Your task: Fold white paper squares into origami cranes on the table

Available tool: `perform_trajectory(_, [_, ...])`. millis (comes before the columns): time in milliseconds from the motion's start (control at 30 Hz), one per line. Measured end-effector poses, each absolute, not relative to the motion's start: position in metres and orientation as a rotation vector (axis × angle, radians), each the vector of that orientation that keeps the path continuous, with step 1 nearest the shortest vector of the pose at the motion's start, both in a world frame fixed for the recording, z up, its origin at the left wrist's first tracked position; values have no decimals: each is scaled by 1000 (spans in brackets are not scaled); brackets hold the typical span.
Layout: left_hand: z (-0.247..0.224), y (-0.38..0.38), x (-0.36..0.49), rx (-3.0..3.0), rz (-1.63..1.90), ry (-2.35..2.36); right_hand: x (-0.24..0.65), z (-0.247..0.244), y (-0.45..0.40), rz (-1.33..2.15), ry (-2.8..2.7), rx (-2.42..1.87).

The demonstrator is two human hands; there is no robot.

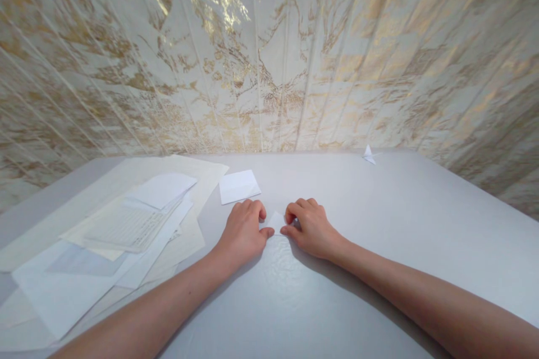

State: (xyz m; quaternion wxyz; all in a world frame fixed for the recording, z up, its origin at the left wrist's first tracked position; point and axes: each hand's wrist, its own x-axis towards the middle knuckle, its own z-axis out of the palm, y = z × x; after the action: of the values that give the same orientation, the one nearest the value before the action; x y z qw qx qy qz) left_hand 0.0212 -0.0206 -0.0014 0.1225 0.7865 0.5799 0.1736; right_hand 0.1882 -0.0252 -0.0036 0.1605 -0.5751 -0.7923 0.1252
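A small folded white paper (pixel 276 222) lies on the table between my two hands, a pale triangular shape with its point away from me. My left hand (pixel 247 228) is at its left edge, fingers curled and thumb on the paper's near left corner. On the other side my right hand (pixel 309 226) has curled fingers and a thumb at the right edge, pinching it. Just beyond my left hand rests a white square of paper (pixel 239 186) with a crease near its right corner.
Loose sheets and a lined, written page (pixel 126 224) are piled on the left of the white table (pixel 404 213). A small folded paper figure (pixel 369 155) stands at the far right edge. Behind the table hangs a gold-patterned curtain (pixel 261 56).
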Motion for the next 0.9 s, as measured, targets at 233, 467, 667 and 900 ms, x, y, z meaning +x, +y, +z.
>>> perform_trajectory(233, [0, -16, 18, 2234, 433, 1739, 190, 3, -24, 391, -2318, -1652])
perform_trajectory(467, [1, -19, 17, 2255, 450, 1701, 194, 1, -22, 376, -2425, -1486])
perform_trajectory(667, [0, -25, 17, 2339, 540, 1651, 198, 0, -15, 408, -2657, -1223])
perform_trajectory(900, [2, -25, 16, 2478, 586, 1624, 200, 13, -15, 416, -2649, -1155])
